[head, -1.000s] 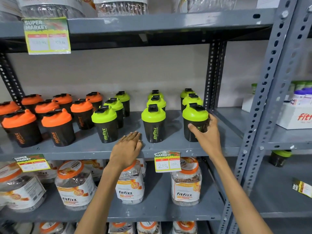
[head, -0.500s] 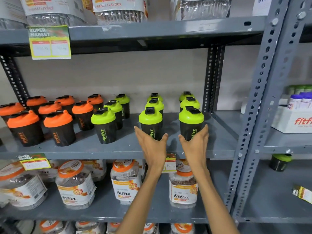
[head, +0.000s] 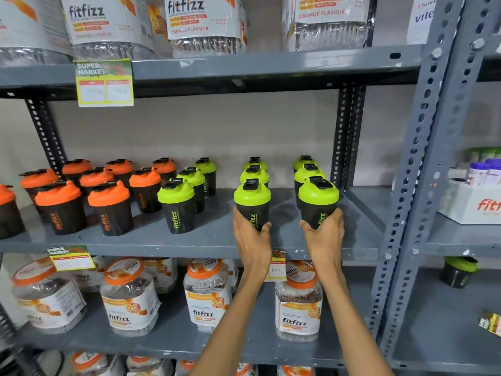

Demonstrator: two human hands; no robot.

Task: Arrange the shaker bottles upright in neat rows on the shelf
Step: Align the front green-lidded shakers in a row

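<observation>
Black shaker bottles stand upright in rows on the grey middle shelf. Several orange-lidded ones fill the left side. Green-lidded ones form three rows to the right, the leftmost led by a front bottle. My left hand wraps the base of the front bottle of the middle green row. The front bottle of the right green row is held at its base by my right hand. Both held bottles stand upright on the shelf.
A perforated grey upright bounds the shelf on the right. Large fitfizz jars fill the shelf below and wrapped packs the shelf above. Price tags hang from shelf edges. A lone green-lidded shaker sits on the neighbouring lower shelf.
My left hand left the shelf edge and my right hand left the side of the right bottle. Both came to the fronts of the two bottles and closed around their bases. The view moved closer.
</observation>
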